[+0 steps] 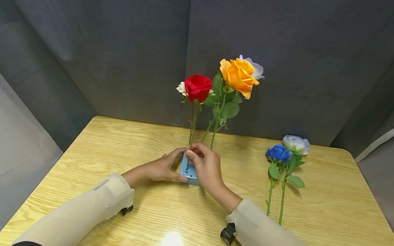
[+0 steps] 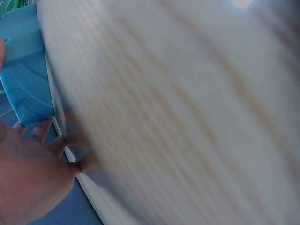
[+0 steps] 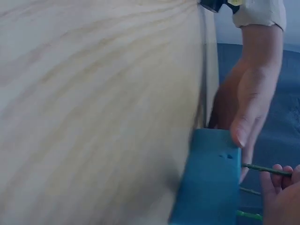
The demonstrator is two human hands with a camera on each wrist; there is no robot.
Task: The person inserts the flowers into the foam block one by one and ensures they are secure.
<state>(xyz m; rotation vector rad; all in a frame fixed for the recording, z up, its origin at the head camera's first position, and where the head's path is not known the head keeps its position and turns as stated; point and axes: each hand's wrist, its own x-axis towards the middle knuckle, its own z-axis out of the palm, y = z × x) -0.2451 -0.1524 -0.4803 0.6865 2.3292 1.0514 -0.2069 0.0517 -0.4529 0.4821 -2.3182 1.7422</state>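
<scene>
The red rose (image 1: 197,88) stands upright at the frame's centre, its stem (image 1: 187,164) meeting the block (image 1: 192,176); seated shallowly, it could tip. The right hand (image 1: 208,167), angled from lower right, pinches that stem; the left hand (image 1: 160,168), from lower left, grips the block between spread thumb and fingers.

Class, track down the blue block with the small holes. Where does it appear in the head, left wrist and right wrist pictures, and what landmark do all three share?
Head: the blue block is just below centre, between the two hands.
Left wrist: the blue block is in the upper left, cut off by the left edge.
Right wrist: the blue block is at the bottom, right of centre.
Shared landmark: the left hand, beside the block in every view.
</scene>
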